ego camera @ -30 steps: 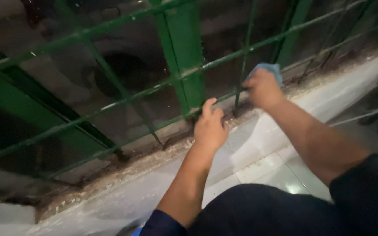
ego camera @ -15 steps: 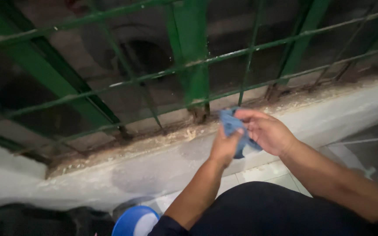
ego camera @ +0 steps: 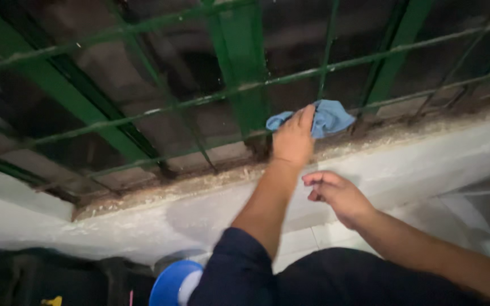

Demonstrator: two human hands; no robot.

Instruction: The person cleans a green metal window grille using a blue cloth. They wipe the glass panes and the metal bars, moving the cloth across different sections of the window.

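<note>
While our left hand pinches the blue rag against the green window grille, just above the dusty sill, our right hand hangs loosely curled, empty, below that sill; we'd best wipe firmly along each bar.

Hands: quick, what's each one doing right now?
Left hand: closed on the blue cloth, at the green grille.
Right hand: empty, fingers loosely curled.

Left hand presses blue cloth against green grille.
</note>
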